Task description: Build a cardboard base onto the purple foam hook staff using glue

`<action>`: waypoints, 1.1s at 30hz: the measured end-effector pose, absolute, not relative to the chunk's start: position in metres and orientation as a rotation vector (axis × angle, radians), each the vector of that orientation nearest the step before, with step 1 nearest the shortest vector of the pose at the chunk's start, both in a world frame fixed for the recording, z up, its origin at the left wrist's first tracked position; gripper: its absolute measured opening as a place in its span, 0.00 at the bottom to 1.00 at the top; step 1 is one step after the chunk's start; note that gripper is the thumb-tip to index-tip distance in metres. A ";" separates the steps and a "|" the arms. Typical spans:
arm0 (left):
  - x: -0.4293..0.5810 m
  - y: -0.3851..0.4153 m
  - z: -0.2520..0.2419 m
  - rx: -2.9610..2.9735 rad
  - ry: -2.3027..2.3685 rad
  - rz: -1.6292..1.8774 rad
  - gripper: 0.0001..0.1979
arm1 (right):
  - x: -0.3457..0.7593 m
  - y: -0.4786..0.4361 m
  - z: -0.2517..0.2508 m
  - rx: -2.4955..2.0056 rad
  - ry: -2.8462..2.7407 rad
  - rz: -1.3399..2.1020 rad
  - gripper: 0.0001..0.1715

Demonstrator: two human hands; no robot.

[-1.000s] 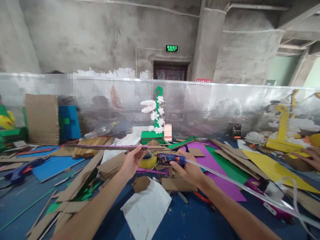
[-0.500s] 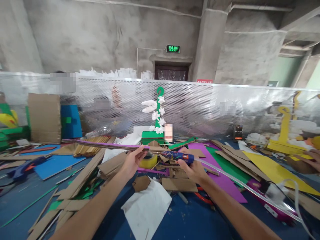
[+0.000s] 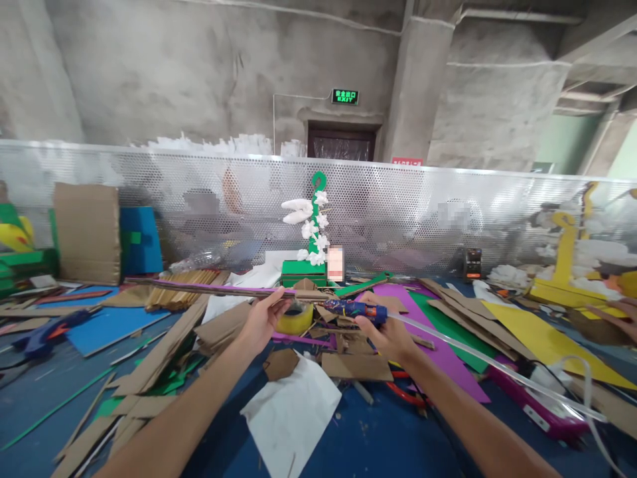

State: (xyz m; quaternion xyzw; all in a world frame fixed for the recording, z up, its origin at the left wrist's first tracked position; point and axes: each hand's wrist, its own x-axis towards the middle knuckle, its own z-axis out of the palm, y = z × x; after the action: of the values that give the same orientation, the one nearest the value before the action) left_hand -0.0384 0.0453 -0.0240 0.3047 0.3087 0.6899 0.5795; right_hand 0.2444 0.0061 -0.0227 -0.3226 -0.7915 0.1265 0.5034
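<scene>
Left hand [image 3: 263,322], fingers closed, grips a purple-edged cardboard strip [image 3: 213,289]; right hand [image 3: 388,338] clasps a glue gun [image 3: 355,311]. The strip looks unattached; a green stand [image 3: 303,269] looks assembled

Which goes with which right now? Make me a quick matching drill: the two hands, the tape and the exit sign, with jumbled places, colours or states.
1. Left hand
2. Right hand
3. Tape
4. Exit sign

A. Yellow
B. Above a door
C. Holding a glue gun
D. Holding a long strip

Pairs: 1-D, 2-C, 3-A, 4-B
</scene>
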 end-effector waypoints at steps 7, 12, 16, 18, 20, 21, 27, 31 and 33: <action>-0.042 0.047 -0.023 0.701 0.702 1.620 0.03 | 0.252 0.011 -0.021 -0.795 -1.867 0.190 0.17; -0.043 0.046 -0.018 0.674 0.706 1.624 0.07 | 0.258 0.014 -0.021 -0.809 -1.887 0.152 0.17; -0.045 0.045 -0.016 0.670 0.705 1.632 0.09 | 0.258 0.013 -0.019 -0.811 -1.893 0.135 0.17; -0.045 0.045 -0.016 0.677 0.712 1.634 0.08 | 0.257 0.011 -0.018 -0.795 -1.905 0.128 0.16; -0.045 0.045 -0.017 0.686 0.717 1.631 0.05 | 0.255 0.008 -0.016 -0.787 -1.917 0.115 0.16; -0.044 0.045 -0.017 0.690 0.715 1.630 0.04 | 0.254 0.007 -0.015 -0.788 -1.925 0.102 0.16; -0.042 0.042 -0.015 0.679 0.723 1.621 0.05 | 0.249 0.004 -0.014 -0.791 -1.948 0.042 0.14; -0.043 0.043 -0.015 0.661 0.716 1.644 0.06 | 0.248 0.004 -0.015 -0.784 -1.986 0.086 0.16; -0.044 0.044 -0.016 0.676 0.711 1.648 0.05 | 0.247 0.003 -0.015 -0.787 -1.996 0.123 0.17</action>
State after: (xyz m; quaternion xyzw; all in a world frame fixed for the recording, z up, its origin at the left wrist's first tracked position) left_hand -0.0437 0.0437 -0.0158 0.2884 0.3036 0.7033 0.5746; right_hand 0.2467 0.0030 -0.0153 -0.3218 -0.8168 0.0503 0.4761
